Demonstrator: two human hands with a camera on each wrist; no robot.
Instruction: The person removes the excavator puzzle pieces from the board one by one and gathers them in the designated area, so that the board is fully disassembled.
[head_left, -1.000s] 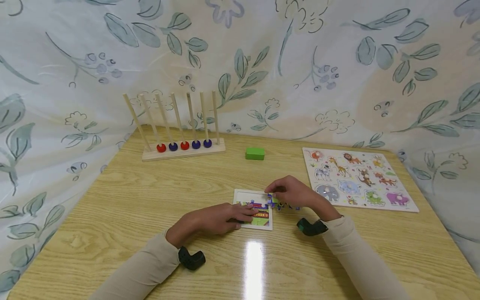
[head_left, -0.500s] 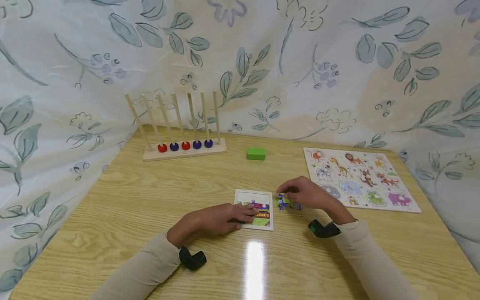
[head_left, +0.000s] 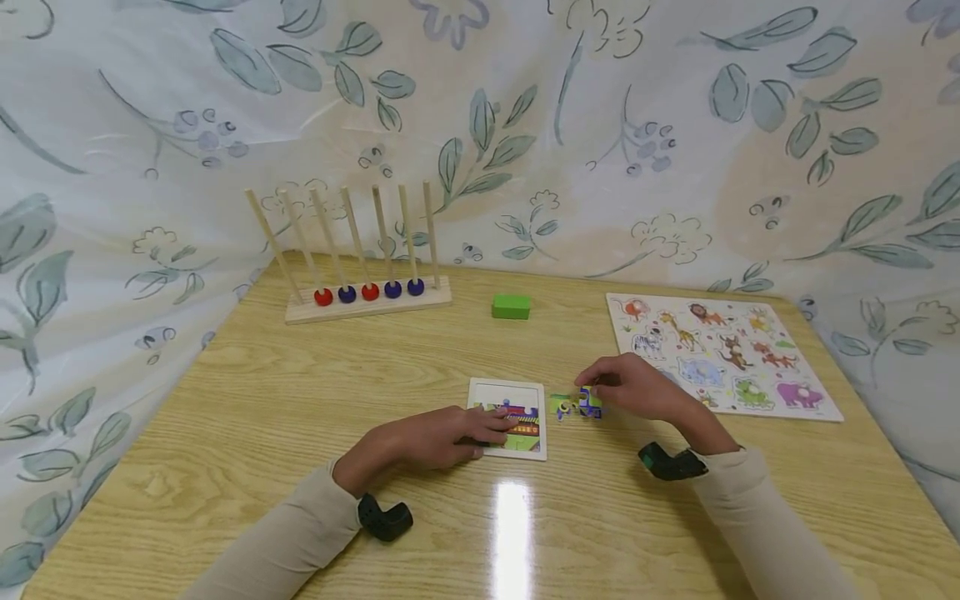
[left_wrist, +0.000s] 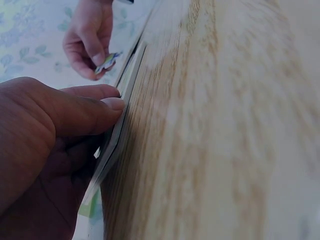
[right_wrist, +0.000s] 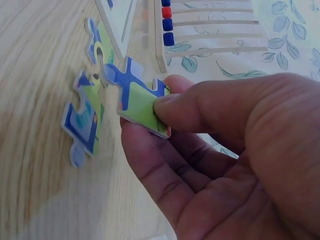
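Observation:
In the head view my left hand (head_left: pixel 442 436) lies across a small white-framed jigsaw tray (head_left: pixel 491 392), fingers stretched over its picture and thumb by the near edge. Up close in the left wrist view, the thumb (left_wrist: pixel 107 107) touches the tray's rim. To the right of the tray, my right hand (head_left: pixel 637 387) pinches a blue-and-green jigsaw piece (right_wrist: pixel 142 100) between thumb and fingers, lifted off the table. Other loose jigsaw pieces (right_wrist: pixel 85 125) lie just beyond it on the wood. Part of the tray's picture is hidden under the left hand.
A wooden peg stand (head_left: pixel 367 304) with red and blue beads stands at the back left. A green block (head_left: pixel 511 307) sits at the back middle. An animal puzzle board (head_left: pixel 750 358) lies on the right, partly behind the right hand. A patterned cloth (head_left: pixel 480 125) hangs behind the table.
My right hand has moved right, away from the tray, with the jigsaw piece between its fingers, uncovering loose pieces next to the tray. My left hand has stayed on the tray.

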